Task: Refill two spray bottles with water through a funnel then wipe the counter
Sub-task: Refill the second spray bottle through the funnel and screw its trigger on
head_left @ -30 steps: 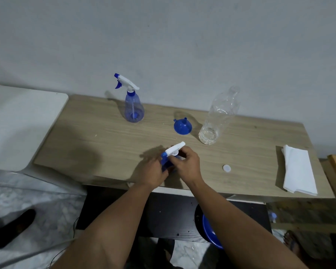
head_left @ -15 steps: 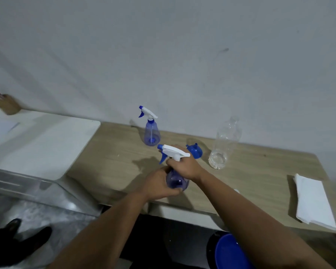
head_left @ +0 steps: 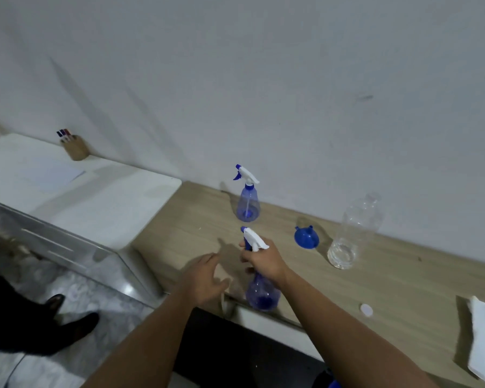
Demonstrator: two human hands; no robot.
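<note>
Since half a second ago the left hand [head_left: 205, 278] has let go and now hovers with its fingers apart, left of the near spray bottle [head_left: 261, 289], while the right hand [head_left: 263, 261] keeps its fingers clamped around the neck, under the white trigger head [head_left: 254, 240]. This bottle seems lifted at the front edge of the tabletop [head_left: 389, 287]. It is thin blue plastic with little water, so I judge it light and easy to squeeze; the neck is the firm place to hold. Behind it stands the second spray bottle [head_left: 247, 204], to the right the funnel [head_left: 306, 237] and the clear bottle [head_left: 353, 233].
</note>
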